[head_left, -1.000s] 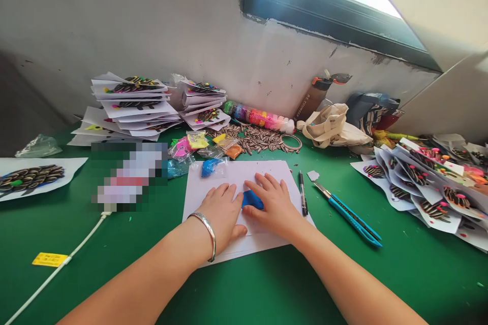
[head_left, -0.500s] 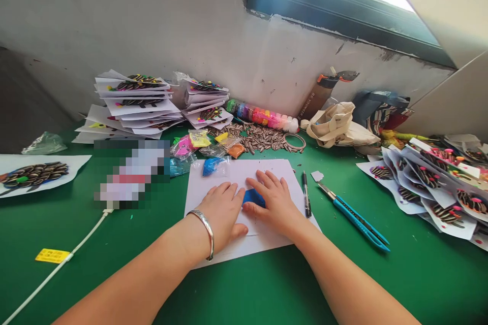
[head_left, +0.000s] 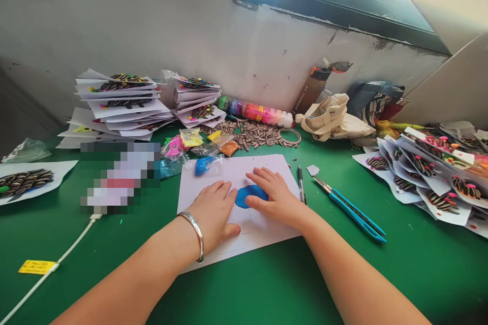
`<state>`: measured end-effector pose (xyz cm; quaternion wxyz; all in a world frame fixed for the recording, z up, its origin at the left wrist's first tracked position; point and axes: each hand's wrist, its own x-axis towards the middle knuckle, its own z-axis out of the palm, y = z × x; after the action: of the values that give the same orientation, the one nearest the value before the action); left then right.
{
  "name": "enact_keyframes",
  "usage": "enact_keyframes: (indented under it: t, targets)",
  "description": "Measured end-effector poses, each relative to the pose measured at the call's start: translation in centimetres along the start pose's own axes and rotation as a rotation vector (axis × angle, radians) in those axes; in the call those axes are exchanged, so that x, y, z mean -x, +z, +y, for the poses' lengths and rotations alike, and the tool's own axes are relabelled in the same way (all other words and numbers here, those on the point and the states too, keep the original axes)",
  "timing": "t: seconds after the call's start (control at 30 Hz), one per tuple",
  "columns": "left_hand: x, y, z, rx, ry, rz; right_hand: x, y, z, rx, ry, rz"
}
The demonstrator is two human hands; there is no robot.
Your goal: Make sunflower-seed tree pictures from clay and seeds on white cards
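A flat, rounded patch of blue clay [head_left: 247,196] lies on white paper [head_left: 263,228] in the middle of the green table. My left hand [head_left: 213,212], with a silver bangle at the wrist, rests flat on the paper at the patch's left edge, fingers stretched. My right hand [head_left: 275,195] has its fingers spread over the patch's right side, the thumb touching the blue; it hides part of the clay. A bag of blue clay [head_left: 205,165] sits at the paper's upper left. Beside the right edge of the paper is a black pen [head_left: 301,185].
A blue utility knife [head_left: 356,216] lies to the right. Sunflower seeds [head_left: 253,134], small clay bags [head_left: 190,138] and a cloth bag [head_left: 331,119] are along the back. Paper stacks [head_left: 122,106] stand at left, more [head_left: 423,175] at right. A white cable [head_left: 72,249] crosses the left.
My right hand has shifted slightly, showing more of the blue patch. The camera view has moved a little to the right, so the surroundings appear farther left.
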<state>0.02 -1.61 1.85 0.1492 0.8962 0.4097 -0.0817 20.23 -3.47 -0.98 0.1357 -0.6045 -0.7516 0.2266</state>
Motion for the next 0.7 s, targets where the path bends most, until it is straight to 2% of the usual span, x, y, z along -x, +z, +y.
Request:
enact_keyframes:
  t: [0.1,0.2,0.3,0.47,0.6,0.7]
  targets:
    - [-0.1,0.4,-0.2,0.009,0.013,0.041,0.0,-0.4,0.8,-0.047,0.002,0.041]
    - [0.0,0.8,-0.4,0.012,0.025,0.073,0.0,-0.3,1.1,0.043,-0.018,0.059]
    - [0.0,1.2,-0.6,0.017,0.031,0.071,0.0,-0.3,1.1,0.08,-0.027,0.05]
    - [-0.1,1.2,-0.7,0.048,0.025,0.077,0.0,-0.7,1.2,-0.006,-0.012,0.048]
    - [0.0,1.2,-0.7,0.052,0.021,0.071,0.0,-0.8,1.5,0.064,-0.052,0.073]
    - [0.0,1.4,-0.8,0.044,0.023,0.087,0.1,-1.1,1.7,-0.027,-0.016,0.044]
